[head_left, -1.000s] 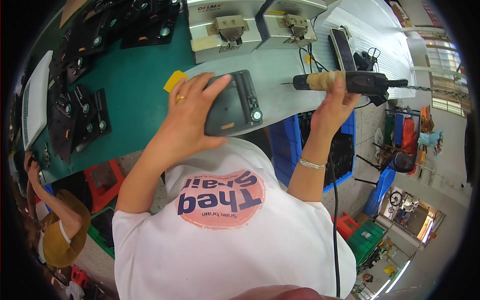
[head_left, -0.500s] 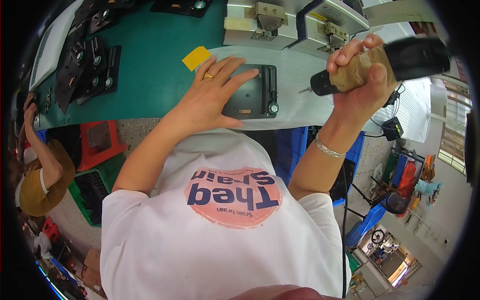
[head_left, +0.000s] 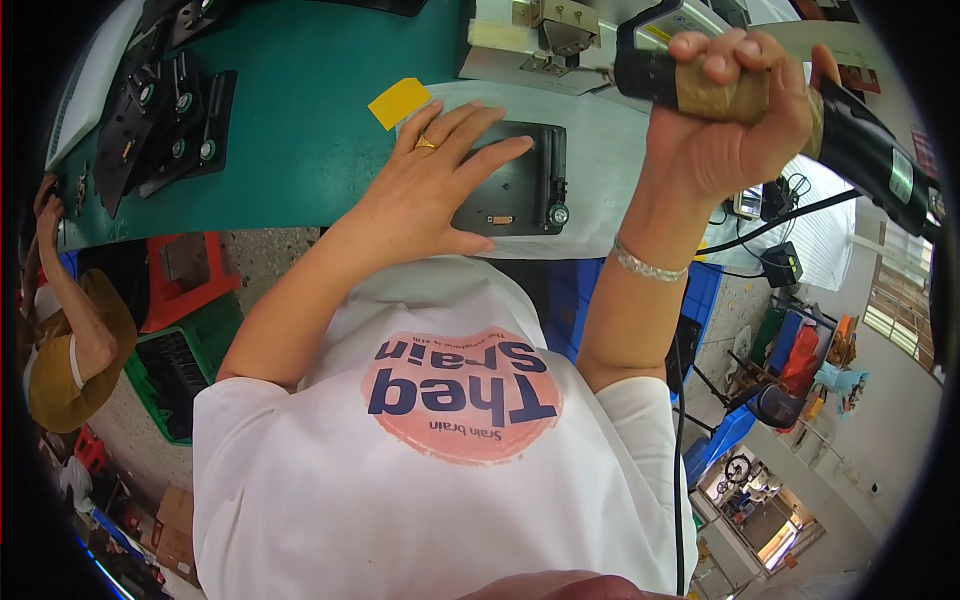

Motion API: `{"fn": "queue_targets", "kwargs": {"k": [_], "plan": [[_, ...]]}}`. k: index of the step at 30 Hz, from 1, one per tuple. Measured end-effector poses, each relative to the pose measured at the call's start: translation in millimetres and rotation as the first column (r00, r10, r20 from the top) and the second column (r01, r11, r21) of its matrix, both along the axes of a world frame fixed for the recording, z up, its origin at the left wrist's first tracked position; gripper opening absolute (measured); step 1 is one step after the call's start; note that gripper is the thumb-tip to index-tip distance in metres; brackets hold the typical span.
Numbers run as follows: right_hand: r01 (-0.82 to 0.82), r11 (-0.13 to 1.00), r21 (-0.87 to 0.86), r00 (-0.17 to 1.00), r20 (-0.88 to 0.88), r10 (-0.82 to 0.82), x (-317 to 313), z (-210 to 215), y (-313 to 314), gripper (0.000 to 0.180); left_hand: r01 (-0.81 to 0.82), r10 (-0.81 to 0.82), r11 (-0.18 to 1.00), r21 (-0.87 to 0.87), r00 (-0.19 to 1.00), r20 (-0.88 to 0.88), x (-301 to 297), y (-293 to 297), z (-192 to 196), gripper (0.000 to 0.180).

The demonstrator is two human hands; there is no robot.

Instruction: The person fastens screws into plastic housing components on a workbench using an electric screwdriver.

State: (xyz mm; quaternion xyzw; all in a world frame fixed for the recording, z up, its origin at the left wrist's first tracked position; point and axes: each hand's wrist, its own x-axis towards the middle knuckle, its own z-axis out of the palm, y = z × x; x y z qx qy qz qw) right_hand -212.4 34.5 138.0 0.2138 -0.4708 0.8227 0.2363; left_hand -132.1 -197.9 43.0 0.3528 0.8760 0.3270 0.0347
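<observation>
My right hand (head_left: 715, 150) is wrapped round an electric screwdriver (head_left: 646, 76), a black tool with brown tape about its grip and a cord at its rear. The screwdriver lies nearly level, its bit pointing left toward the metal outlet of a white screw-feeder-like machine (head_left: 495, 45); whether the bit touches it I cannot tell. On the white sheet, my left hand (head_left: 425, 185) rests with spread fingers over the left part of a flat black panel (head_left: 525, 185). A dark bar and a round fitting run along the panel's right side. Past my fingertips lies a yellow paper piece (head_left: 398, 103).
More black panels (head_left: 150, 130) are piled on the green tabletop (head_left: 290, 120) at the left. A second machine (head_left: 690, 22) stands behind the screwdriver. Blue crates (head_left: 570, 305) sit below the table edge. Another person's arm (head_left: 75, 290) is at far left.
My right hand has raised the screwdriver away from me, and its bit has gone from beside the panel to near the machine's outlet. My left hand stays on the panel.
</observation>
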Motion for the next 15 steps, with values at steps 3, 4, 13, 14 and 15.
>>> {"fn": "queue_targets", "kwargs": {"k": [3,4,13,14,15], "plan": [[0.084,0.996,0.034,0.996,-0.02,-0.083,-3.2,4.2,-28.4,0.026,-0.014,0.014,1.0,0.002,1.0,0.009,0.9,1.2,-0.7,0.106],[0.158,0.982,0.107,0.986,-0.07,-0.151,-4.2,4.5,-32.0,0.061,-0.021,0.021,1.0,0.0,1.0,0.011,1.3,1.4,-1.0,0.105],[0.164,0.975,0.153,0.984,-0.1,-0.15,-12.0,-2.0,-32.9,0.054,-0.018,0.018,1.0,0.015,1.0,0.014,2.4,0.5,-0.1,0.105],[0.161,0.972,0.17,0.984,-0.104,-0.145,-12.8,-3.2,-32.2,0.053,-0.016,0.016,1.0,0.015,1.0,0.015,2.5,0.7,0.0,0.105],[0.163,0.972,0.171,0.984,-0.103,-0.147,-12.7,-3.2,-32.1,0.053,-0.018,0.017,1.0,0.013,1.0,0.017,2.5,0.9,0.2,0.104]]}}
